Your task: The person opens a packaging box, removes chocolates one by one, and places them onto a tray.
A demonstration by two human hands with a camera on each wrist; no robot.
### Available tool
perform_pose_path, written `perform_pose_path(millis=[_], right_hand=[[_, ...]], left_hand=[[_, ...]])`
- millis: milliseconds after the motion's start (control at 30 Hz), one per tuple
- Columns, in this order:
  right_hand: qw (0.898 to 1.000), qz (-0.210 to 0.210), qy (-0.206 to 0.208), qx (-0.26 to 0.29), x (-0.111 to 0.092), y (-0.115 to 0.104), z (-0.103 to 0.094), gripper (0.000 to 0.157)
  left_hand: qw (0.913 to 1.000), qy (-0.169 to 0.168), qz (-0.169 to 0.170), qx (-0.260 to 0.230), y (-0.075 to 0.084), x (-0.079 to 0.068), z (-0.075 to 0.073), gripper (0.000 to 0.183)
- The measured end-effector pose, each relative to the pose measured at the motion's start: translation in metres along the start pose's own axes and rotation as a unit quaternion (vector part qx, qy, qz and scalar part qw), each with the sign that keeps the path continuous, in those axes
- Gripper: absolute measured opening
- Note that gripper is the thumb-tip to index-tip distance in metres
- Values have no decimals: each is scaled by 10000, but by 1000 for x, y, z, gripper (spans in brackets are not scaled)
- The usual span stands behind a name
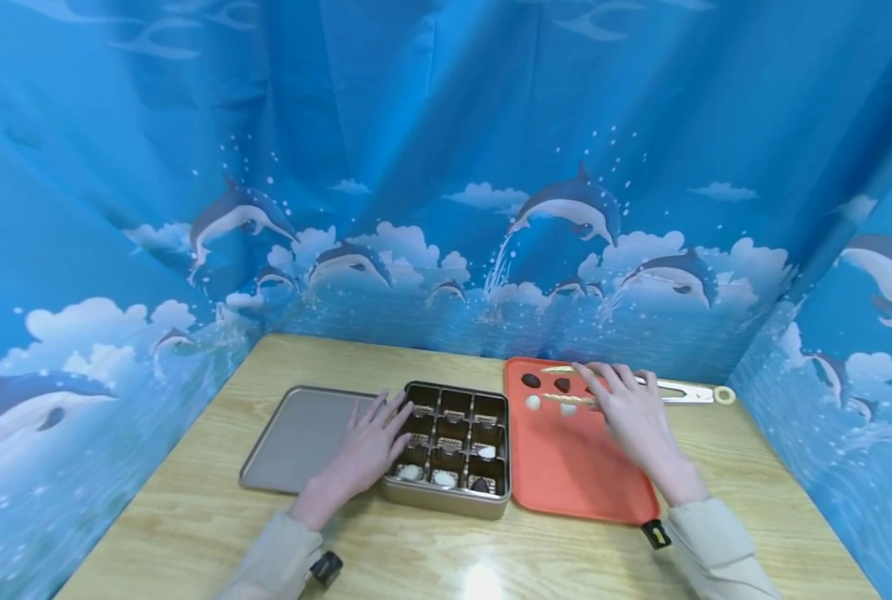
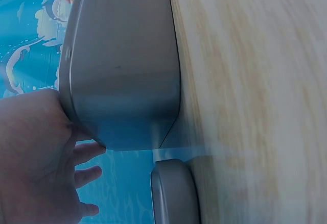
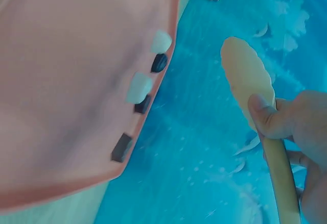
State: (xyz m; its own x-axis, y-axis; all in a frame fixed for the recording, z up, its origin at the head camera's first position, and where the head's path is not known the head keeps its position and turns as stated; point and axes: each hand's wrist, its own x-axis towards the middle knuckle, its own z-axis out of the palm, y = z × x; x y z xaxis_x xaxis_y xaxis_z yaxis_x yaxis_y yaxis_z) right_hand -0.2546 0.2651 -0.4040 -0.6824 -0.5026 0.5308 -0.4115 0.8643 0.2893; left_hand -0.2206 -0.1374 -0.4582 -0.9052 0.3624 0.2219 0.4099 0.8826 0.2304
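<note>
My left hand (image 1: 371, 446) rests spread over the left rim of a metal box (image 1: 446, 502) divided into square compartments. White pieces lie in the front-left, front-middle and middle-right compartments; a dark piece (image 1: 480, 485) is in the front-right one. In the left wrist view the fingers reach past the corner of the box (image 2: 122, 66). My right hand (image 1: 633, 417) holds tongs (image 1: 686, 392) with cream-coloured tips, spread apart above the far part of a red tray (image 1: 566, 475). Below them on the tray lie dark pieces (image 3: 159, 63) and white pieces (image 3: 139, 88), resembling chocolates. Nothing shows between the tips.
A flat grey metal lid (image 1: 296, 442) lies left of the box, partly behind my left forearm. The box stands close beside the red tray on the wooden table (image 1: 408, 558). A blue dolphin-print curtain (image 1: 431, 167) hangs along the table's back and sides.
</note>
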Motion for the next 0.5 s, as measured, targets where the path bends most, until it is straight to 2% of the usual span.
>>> perform_pose_path(millis=[267,500], right_hand=[[9983,-575,-52,27,15,-24,-21,72],[9906,-1351,-186,-46,31,-46,-42,72]], left_hand=[[10000,16,22,-16,0,0,0,53],[10000,-38,19,-8,0,0,0,53]])
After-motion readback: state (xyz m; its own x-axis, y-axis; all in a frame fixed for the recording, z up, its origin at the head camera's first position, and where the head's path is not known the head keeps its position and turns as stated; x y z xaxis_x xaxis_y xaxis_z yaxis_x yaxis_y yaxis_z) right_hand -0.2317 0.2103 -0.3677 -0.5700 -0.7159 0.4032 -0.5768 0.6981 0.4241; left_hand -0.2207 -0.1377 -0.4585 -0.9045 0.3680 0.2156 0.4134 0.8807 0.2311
